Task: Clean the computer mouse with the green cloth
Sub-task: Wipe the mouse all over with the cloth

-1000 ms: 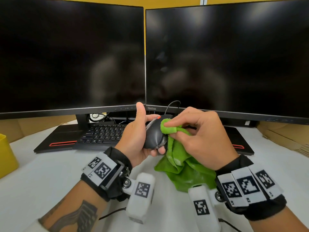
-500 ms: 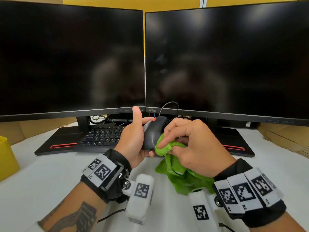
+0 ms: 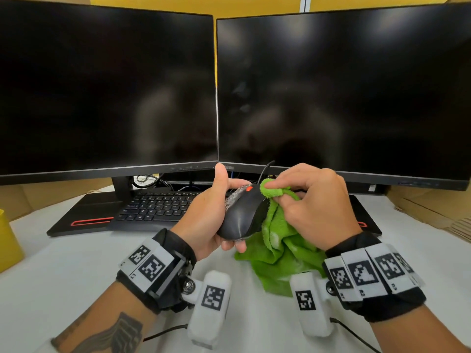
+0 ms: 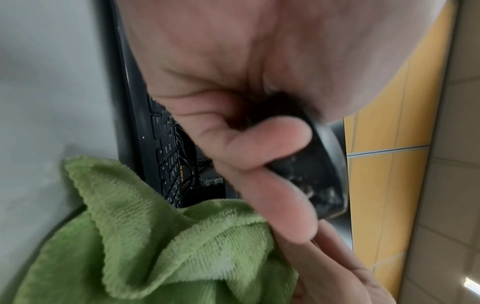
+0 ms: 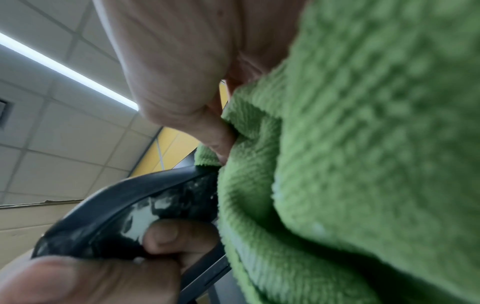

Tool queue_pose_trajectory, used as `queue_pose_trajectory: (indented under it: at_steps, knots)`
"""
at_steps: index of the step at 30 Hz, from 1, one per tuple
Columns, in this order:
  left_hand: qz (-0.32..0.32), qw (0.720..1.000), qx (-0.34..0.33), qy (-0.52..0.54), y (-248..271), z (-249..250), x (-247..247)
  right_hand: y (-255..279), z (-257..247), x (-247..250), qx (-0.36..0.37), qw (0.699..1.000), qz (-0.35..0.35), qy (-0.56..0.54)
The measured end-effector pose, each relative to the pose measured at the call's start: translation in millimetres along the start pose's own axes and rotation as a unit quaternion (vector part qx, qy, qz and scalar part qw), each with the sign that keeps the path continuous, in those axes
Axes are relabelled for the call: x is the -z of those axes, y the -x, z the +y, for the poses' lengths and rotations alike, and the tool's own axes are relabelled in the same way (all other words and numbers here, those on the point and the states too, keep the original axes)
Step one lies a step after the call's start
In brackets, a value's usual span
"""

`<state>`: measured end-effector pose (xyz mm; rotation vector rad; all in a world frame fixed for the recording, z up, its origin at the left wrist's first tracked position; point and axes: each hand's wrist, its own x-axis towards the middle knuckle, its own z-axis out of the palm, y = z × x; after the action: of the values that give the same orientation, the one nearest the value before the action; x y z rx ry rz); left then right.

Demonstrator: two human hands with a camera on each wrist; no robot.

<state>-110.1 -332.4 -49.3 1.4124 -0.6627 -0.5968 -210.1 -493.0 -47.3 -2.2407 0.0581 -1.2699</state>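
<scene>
Your mouse (image 3: 242, 212) is lifted off the table (image 3: 76, 263), tilted nose-up in front of the keyboard (image 3: 158, 206), with your left hand (image 3: 204, 215) wrapped around its left side and underside, thumb pointing up. White smears show on the left button and, in both wrist views, along the lower side where your fingertips (image 5: 166, 234) curl under.

Your right hand (image 3: 313, 207) pinches a fold of the green cloth (image 3: 280, 248) over a fingertip; the rest of the cloth hangs down onto the table. Half a second ago that fold was pressed low on the mouse's right flank; it is now up at the front, just beside the red scroll wheel (image 3: 249, 189). A second ago it was also up near the front, so you seem to be rubbing along that right edge in strokes.

The right side is getting attention, but the smeared left button and underside look unwiped, so I'd judge the job partway done. The two dark monitors (image 3: 331, 98) behind are out of the way.
</scene>
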Motion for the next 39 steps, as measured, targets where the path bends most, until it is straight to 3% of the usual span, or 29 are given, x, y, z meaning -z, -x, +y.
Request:
queue_pose_trajectory:
  at_steps: [3,9,16,23,29,35,39]
  knots:
    - [0.004,1.000,-0.003,0.009,1.1,2.1,-0.5,1.8,-1.1,-1.7,0.012,1.000,0.012,-0.021]
    - [0.022,0.999,0.000,0.025,-0.6,2.6,2.7,6.7,-11.2,-3.7,0.007,0.989,-0.076,-0.124]
    - [0.004,1.000,0.013,0.026,0.2,1.8,-0.5,1.5,4.1,-1.3,-0.006,0.999,0.008,-0.048]
    - [0.036,0.998,0.000,0.051,0.6,5.6,1.5,7.1,-10.4,-3.6,0.011,0.991,-0.067,-0.116]
    - [0.029,0.998,-0.009,0.053,3.3,9.3,-0.1,3.1,-5.9,2.4,-0.020,0.996,-0.019,-0.081]
    - [0.025,0.999,-0.007,0.042,1.5,6.9,1.6,5.7,-15.7,-2.3,0.039,0.996,-0.040,-0.067]
    - [0.018,1.000,-0.005,0.020,1.8,5.9,0.4,2.9,-7.4,-0.7,0.051,0.999,0.002,-0.008]
